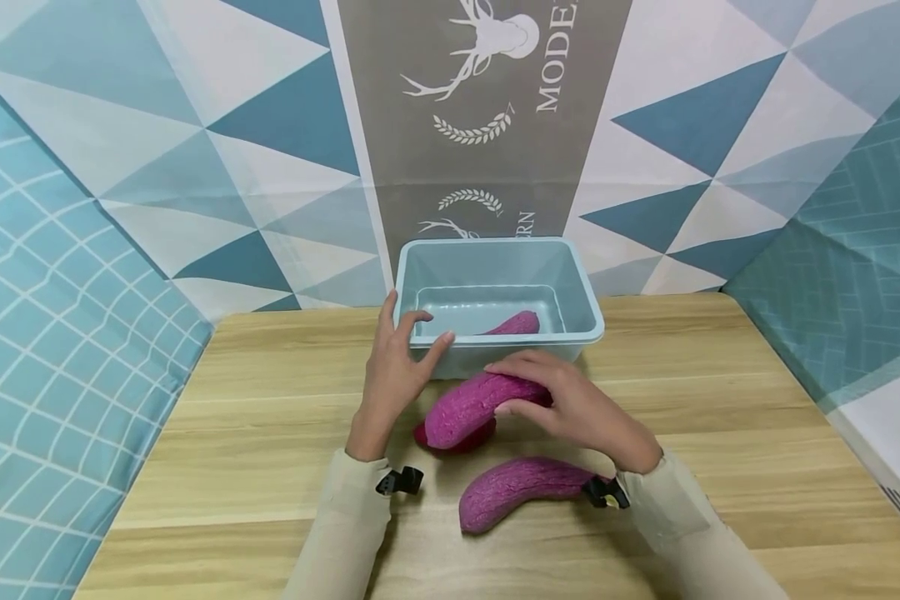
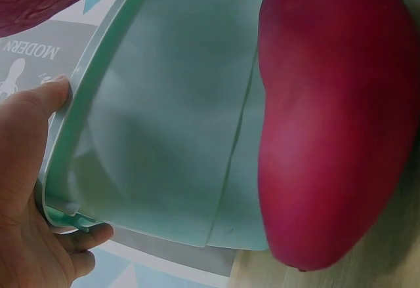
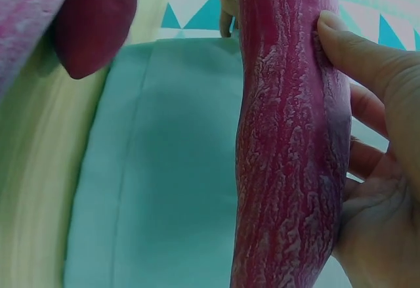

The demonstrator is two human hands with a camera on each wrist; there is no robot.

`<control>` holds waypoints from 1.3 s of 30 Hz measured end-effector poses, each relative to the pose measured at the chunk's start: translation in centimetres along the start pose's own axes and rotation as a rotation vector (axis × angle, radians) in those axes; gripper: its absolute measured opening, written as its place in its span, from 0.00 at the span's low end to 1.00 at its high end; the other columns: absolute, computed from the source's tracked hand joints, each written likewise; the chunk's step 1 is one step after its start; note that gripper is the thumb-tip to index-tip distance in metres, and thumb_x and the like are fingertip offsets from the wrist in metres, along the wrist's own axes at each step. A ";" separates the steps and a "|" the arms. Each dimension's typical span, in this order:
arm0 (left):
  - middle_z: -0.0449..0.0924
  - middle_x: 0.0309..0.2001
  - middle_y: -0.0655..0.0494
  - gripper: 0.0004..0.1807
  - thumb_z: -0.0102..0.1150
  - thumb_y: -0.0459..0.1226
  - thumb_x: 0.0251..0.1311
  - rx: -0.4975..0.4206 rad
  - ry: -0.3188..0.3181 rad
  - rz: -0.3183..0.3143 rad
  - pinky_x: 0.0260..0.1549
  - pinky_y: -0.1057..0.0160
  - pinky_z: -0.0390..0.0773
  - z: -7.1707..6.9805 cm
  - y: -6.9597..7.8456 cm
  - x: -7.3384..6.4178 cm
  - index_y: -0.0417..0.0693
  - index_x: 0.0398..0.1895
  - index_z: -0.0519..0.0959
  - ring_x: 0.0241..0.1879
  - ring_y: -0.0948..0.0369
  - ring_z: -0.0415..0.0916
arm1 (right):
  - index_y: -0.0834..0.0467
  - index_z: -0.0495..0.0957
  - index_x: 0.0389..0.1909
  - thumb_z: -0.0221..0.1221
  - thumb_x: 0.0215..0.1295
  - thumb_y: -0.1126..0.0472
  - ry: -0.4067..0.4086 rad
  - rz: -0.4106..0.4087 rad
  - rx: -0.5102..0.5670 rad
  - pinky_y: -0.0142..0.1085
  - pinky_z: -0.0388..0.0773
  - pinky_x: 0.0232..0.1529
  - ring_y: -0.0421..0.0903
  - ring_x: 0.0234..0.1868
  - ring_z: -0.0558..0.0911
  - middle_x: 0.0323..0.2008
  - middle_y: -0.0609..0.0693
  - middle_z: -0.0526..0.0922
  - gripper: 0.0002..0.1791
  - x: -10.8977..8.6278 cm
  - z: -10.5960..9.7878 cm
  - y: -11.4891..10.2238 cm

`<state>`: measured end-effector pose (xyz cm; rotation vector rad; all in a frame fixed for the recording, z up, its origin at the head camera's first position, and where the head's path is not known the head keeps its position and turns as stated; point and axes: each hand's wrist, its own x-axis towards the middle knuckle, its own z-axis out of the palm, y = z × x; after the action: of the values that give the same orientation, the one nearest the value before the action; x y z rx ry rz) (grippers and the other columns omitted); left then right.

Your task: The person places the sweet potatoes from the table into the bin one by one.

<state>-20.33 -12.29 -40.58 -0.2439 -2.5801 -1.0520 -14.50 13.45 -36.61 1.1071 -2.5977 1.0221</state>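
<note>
My left hand (image 1: 397,371) holds the front left corner of a light blue plastic bin (image 1: 498,343), its thumb and fingers around the rim. In my right hand (image 1: 581,404) is a long, wrinkled magenta vegetable (image 1: 457,412), eggplant-like, gripped by its right end with the thumb on the near side. It is tilted in front of the bin's front wall. Underneath it in the head view, a smooth dark red, mango-shaped thing (image 1: 467,442) lies on the table, mostly hidden; the left wrist view shows its glossy side. Another magenta vegetable (image 1: 523,321) lies inside the bin.
A curved, wrinkled magenta vegetable (image 1: 513,492) lies on the wooden table (image 1: 270,450) nearer to me, its right end by my right wrist. Behind the bin stands a patterned cloth backdrop (image 1: 487,179). Both wrists carry small black cameras.
</note>
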 end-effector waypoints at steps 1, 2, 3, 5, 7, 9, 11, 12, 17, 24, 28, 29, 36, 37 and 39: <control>0.45 0.82 0.47 0.29 0.58 0.63 0.63 0.001 0.002 -0.002 0.50 0.37 0.80 0.0 0.0 0.0 0.57 0.57 0.76 0.75 0.39 0.60 | 0.50 0.79 0.62 0.69 0.63 0.55 0.003 -0.009 -0.006 0.43 0.80 0.58 0.43 0.59 0.81 0.57 0.45 0.83 0.25 0.1 -0.1 -0.1; 0.45 0.82 0.48 0.29 0.58 0.63 0.62 0.004 0.001 -0.005 0.51 0.37 0.80 0.0 0.0 -0.1 0.57 0.57 0.76 0.75 0.39 0.60 | 0.50 0.79 0.62 0.69 0.63 0.55 0.007 -0.018 -0.011 0.43 0.80 0.58 0.43 0.58 0.81 0.57 0.45 0.83 0.26 0.2 -0.2 -0.2; 0.45 0.82 0.48 0.29 0.58 0.63 0.62 0.004 0.000 -0.006 0.51 0.37 0.80 0.0 0.0 -0.1 0.57 0.57 0.76 0.75 0.39 0.60 | 0.50 0.79 0.62 0.69 0.62 0.55 0.012 -0.024 -0.015 0.43 0.80 0.58 0.44 0.59 0.81 0.57 0.45 0.83 0.26 0.3 -0.3 -0.3; 0.44 0.82 0.48 0.29 0.58 0.64 0.62 0.003 -0.001 -0.007 0.51 0.37 0.80 0.1 -0.1 -0.1 0.58 0.57 0.76 0.75 0.40 0.59 | 0.50 0.79 0.62 0.70 0.62 0.56 0.018 -0.037 -0.026 0.43 0.80 0.58 0.44 0.60 0.80 0.58 0.46 0.83 0.26 0.5 -0.7 -0.6; 0.44 0.82 0.48 0.29 0.58 0.64 0.62 0.005 0.000 -0.005 0.50 0.38 0.81 0.1 -0.1 -0.1 0.57 0.58 0.76 0.76 0.40 0.59 | 0.50 0.79 0.62 0.70 0.61 0.56 0.024 -0.045 -0.036 0.44 0.80 0.58 0.45 0.61 0.80 0.59 0.46 0.82 0.27 0.8 -1.1 -0.9; 0.44 0.82 0.47 0.29 0.58 0.63 0.63 0.005 0.007 0.000 0.50 0.38 0.81 0.1 -0.1 -0.1 0.57 0.57 0.76 0.75 0.39 0.59 | 0.49 0.78 0.63 0.70 0.61 0.55 0.026 -0.049 -0.045 0.43 0.80 0.58 0.45 0.62 0.79 0.60 0.46 0.81 0.27 1.1 -1.6 -1.3; 0.45 0.82 0.46 0.29 0.59 0.63 0.63 0.008 0.017 0.004 0.48 0.39 0.82 0.1 -0.1 -0.1 0.56 0.57 0.76 0.75 0.39 0.60 | 0.48 0.78 0.63 0.69 0.62 0.54 0.022 -0.051 -0.047 0.42 0.81 0.58 0.44 0.61 0.79 0.60 0.46 0.81 0.27 1.5 -2.0 -1.5; 0.45 0.82 0.46 0.28 0.59 0.62 0.63 0.007 0.020 0.005 0.47 0.39 0.82 0.1 -0.1 -0.1 0.56 0.57 0.76 0.75 0.39 0.60 | 0.49 0.78 0.63 0.69 0.63 0.54 0.022 -0.056 -0.044 0.41 0.81 0.57 0.43 0.61 0.79 0.59 0.45 0.81 0.27 1.7 -2.2 -1.6; 0.46 0.82 0.46 0.27 0.61 0.61 0.63 0.002 0.013 0.006 0.44 0.41 0.83 0.1 0.0 -0.1 0.56 0.57 0.76 0.75 0.39 0.60 | 0.49 0.78 0.63 0.69 0.63 0.55 0.043 -0.075 -0.030 0.39 0.81 0.55 0.42 0.58 0.79 0.56 0.45 0.81 0.26 2.5 -2.7 -1.8; 0.47 0.81 0.45 0.23 0.62 0.56 0.64 0.006 0.023 0.025 0.39 0.43 0.84 -0.1 0.1 0.0 0.56 0.56 0.76 0.75 0.41 0.61 | 0.50 0.79 0.62 0.70 0.61 0.58 0.110 -0.116 -0.057 0.46 0.79 0.60 0.50 0.63 0.78 0.60 0.52 0.80 0.27 3.4 -2.8 -1.7; 0.48 0.81 0.44 0.21 0.64 0.46 0.62 0.008 0.026 0.055 0.37 0.45 0.84 -0.2 -0.1 0.0 0.55 0.57 0.76 0.74 0.42 0.61 | 0.51 0.79 0.62 0.71 0.60 0.59 0.117 -0.126 -0.049 0.46 0.79 0.59 0.50 0.62 0.78 0.60 0.52 0.81 0.27 4.2 -3.0 -1.4; 0.48 0.80 0.43 0.22 0.64 0.44 0.60 0.007 0.023 0.064 0.38 0.45 0.85 -0.2 -0.2 0.0 0.54 0.57 0.75 0.74 0.42 0.62 | 0.51 0.79 0.62 0.71 0.60 0.58 0.116 -0.125 -0.050 0.46 0.80 0.59 0.50 0.62 0.79 0.59 0.52 0.81 0.27 4.4 -3.1 -1.3; 0.48 0.80 0.43 0.33 0.75 0.40 0.46 0.018 0.018 0.091 0.46 0.44 0.85 -0.1 -0.6 0.0 0.54 0.58 0.73 0.72 0.43 0.64 | 0.50 0.79 0.62 0.70 0.61 0.57 0.105 -0.102 -0.047 0.46 0.80 0.58 0.50 0.62 0.79 0.59 0.52 0.82 0.26 5.6 -3.2 -0.3; 0.48 0.80 0.43 0.34 0.75 0.39 0.45 0.022 0.018 0.090 0.47 0.43 0.84 -0.1 -0.5 0.0 0.55 0.58 0.73 0.74 0.42 0.61 | 0.50 0.79 0.62 0.70 0.61 0.57 0.105 -0.097 -0.047 0.46 0.80 0.58 0.50 0.62 0.79 0.59 0.52 0.81 0.26 5.7 -3.2 -0.1; 0.49 0.80 0.44 0.35 0.77 0.36 0.43 0.031 0.016 0.084 0.50 0.42 0.83 -0.2 -0.5 0.0 0.55 0.58 0.73 0.75 0.42 0.59 | 0.50 0.79 0.62 0.70 0.62 0.57 0.104 -0.090 -0.043 0.46 0.80 0.57 0.50 0.61 0.80 0.59 0.52 0.82 0.26 5.9 -3.3 0.2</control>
<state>-20.42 -12.76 -40.79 -0.3319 -2.5460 -0.9797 -19.30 12.17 -32.06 1.1194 -2.4537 0.9729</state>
